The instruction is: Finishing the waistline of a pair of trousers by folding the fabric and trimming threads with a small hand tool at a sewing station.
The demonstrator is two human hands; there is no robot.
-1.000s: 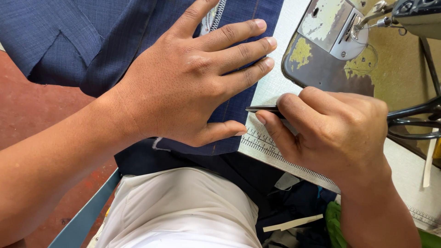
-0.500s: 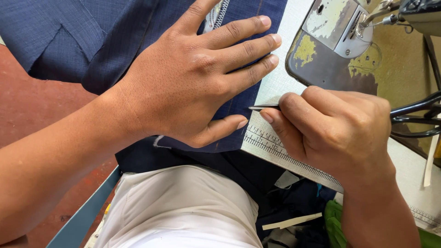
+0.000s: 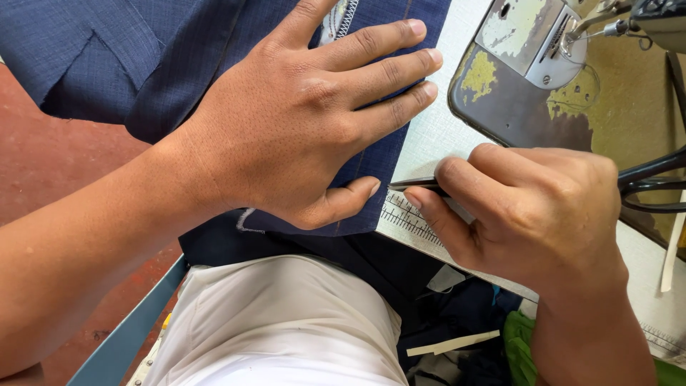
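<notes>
Two hands at work: left hand [image 3: 286, 136] splayed flat on soft, limp navy cloth [image 3: 114, 64] at ten o'clock, right hand [image 3: 536, 214] pinching thin dark tool [image 3: 414, 184] (stiff, light) beside the hem.

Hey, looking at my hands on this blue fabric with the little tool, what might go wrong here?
The thin dark tool in your right hand points at your left hand's thumb, so a slip might jab it. It could also snag the blue fabric. Fabric hanging off the table edge may slide.
</notes>
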